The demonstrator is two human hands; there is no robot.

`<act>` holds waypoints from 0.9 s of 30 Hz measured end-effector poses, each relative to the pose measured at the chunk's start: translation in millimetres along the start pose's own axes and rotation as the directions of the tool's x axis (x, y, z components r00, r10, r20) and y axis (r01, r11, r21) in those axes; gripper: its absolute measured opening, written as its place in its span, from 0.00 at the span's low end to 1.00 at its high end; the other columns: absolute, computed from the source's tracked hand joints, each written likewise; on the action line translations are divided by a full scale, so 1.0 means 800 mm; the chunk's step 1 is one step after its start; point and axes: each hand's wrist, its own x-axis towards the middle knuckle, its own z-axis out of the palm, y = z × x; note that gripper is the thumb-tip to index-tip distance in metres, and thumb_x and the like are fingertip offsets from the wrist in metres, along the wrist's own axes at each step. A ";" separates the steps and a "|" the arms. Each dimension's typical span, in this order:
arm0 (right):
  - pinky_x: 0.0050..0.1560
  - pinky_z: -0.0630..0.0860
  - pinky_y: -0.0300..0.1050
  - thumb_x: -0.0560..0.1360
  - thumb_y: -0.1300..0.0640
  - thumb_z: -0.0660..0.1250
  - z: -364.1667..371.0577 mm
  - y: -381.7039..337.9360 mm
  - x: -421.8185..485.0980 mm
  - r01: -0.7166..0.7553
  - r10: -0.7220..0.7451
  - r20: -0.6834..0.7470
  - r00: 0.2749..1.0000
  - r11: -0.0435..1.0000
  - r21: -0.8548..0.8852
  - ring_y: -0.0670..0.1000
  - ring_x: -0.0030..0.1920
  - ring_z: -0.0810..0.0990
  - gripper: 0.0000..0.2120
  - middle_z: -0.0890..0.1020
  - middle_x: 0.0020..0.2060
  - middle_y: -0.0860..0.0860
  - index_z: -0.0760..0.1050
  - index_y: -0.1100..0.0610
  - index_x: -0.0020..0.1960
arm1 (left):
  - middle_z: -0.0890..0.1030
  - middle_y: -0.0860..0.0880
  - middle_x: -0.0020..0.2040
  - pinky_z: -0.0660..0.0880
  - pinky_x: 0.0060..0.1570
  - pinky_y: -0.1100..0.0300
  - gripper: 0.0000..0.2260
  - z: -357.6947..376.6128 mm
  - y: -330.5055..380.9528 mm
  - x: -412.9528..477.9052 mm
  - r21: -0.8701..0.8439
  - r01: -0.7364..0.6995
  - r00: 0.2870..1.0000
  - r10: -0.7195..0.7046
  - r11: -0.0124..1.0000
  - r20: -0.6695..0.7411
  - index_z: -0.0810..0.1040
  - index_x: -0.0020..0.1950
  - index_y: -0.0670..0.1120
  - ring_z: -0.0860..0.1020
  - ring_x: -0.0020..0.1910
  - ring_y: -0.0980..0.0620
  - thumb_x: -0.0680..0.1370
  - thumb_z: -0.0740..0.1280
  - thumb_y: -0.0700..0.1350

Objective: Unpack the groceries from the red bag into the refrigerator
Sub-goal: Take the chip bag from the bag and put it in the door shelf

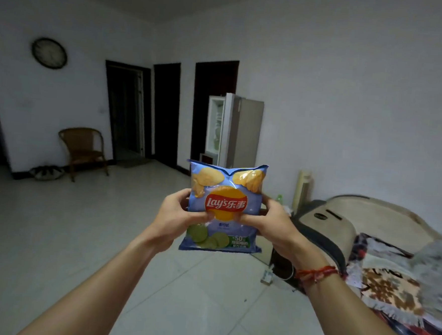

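Observation:
A blue bag of Lay's crisps (226,183) is held upright in front of me at arm's length. My left hand (177,216) grips its left edge and my right hand (268,223) grips its right edge, thumbs on the front. The refrigerator (243,129) stands across the room against the far wall, just above the crisp bag in the view, with its door (215,125) swung open and white shelves showing inside. The red bag is not in view.
Pale tiled floor (79,236) stretches between me and the refrigerator. A wicker chair (83,150) stands at the left wall by dark doorways (125,116). A sofa (367,224) with patterned blankets (395,281) runs along the right.

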 end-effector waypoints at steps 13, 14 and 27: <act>0.43 0.82 0.44 0.71 0.66 0.77 0.022 0.002 0.062 0.048 -0.059 0.185 0.981 0.997 0.064 0.51 0.48 0.87 0.22 0.88 0.48 0.47 0.77 0.47 0.57 | 0.86 0.44 0.51 0.82 0.45 0.53 0.17 -0.029 -0.004 0.019 -0.005 0.013 0.991 -0.013 1.000 -0.133 0.80 0.58 0.41 0.85 0.50 0.44 0.70 0.76 0.33; 0.42 0.82 0.44 0.71 0.66 0.77 0.021 0.004 0.067 0.050 -0.062 0.187 0.980 0.997 0.067 0.51 0.48 0.87 0.21 0.88 0.48 0.47 0.77 0.47 0.57 | 0.86 0.44 0.51 0.82 0.46 0.53 0.18 -0.028 -0.005 0.023 0.000 0.012 0.990 -0.012 1.000 -0.137 0.80 0.58 0.41 0.85 0.50 0.44 0.70 0.76 0.33; 0.44 0.83 0.46 0.70 0.66 0.78 0.029 0.048 0.170 0.043 -0.055 0.226 0.973 0.998 0.055 0.51 0.49 0.87 0.22 0.88 0.49 0.49 0.78 0.51 0.59 | 0.86 0.45 0.51 0.82 0.46 0.52 0.17 -0.051 -0.059 0.100 0.005 0.056 0.980 -0.054 0.998 -0.190 0.80 0.57 0.41 0.85 0.50 0.45 0.70 0.76 0.34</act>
